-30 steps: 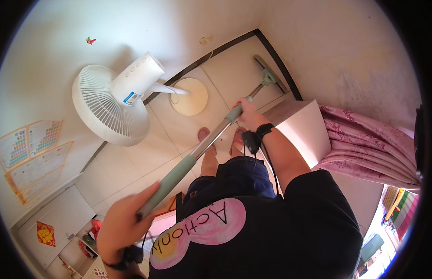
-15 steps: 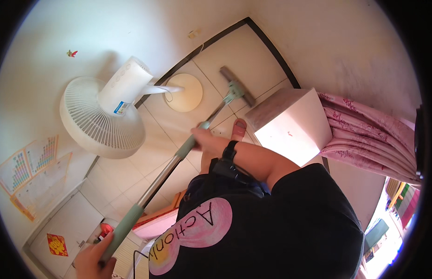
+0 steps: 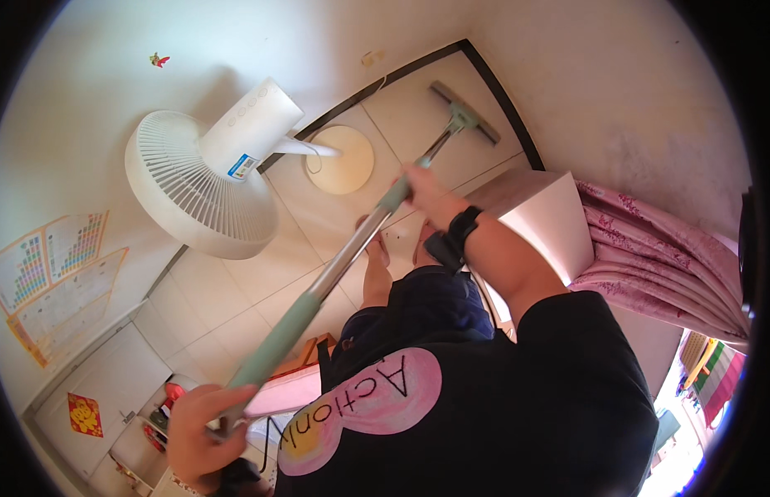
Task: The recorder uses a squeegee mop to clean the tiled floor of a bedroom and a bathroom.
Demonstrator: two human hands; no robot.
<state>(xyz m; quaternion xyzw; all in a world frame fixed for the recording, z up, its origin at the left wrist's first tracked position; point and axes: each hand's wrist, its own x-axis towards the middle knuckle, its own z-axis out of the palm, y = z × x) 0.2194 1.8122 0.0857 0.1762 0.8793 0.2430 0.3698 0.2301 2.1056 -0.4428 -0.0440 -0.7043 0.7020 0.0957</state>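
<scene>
A mop with a metal pole, pale green grips and a narrow grey head slants across the view. Its head lies on the tiled floor near the far corner, by the dark skirting. Low on the left, my left hand is closed round the top end of the handle, with the thumb along the grip. Farther down the pole, my right hand is wrapped round it just past the lower green grip; some of its fingers are hidden. A dark band with a small black device sits on my right wrist.
A white standing fan is left of the pole, its round base close to the mop head. Right of my right arm stands a white box-shaped cabinet, with a pink curtain beyond. Wall posters hang at left.
The mop head has slid away from me and rightward, deeper into the corner. Both hands have moved forward and right with the pole, and my right arm is stretched farther out.
</scene>
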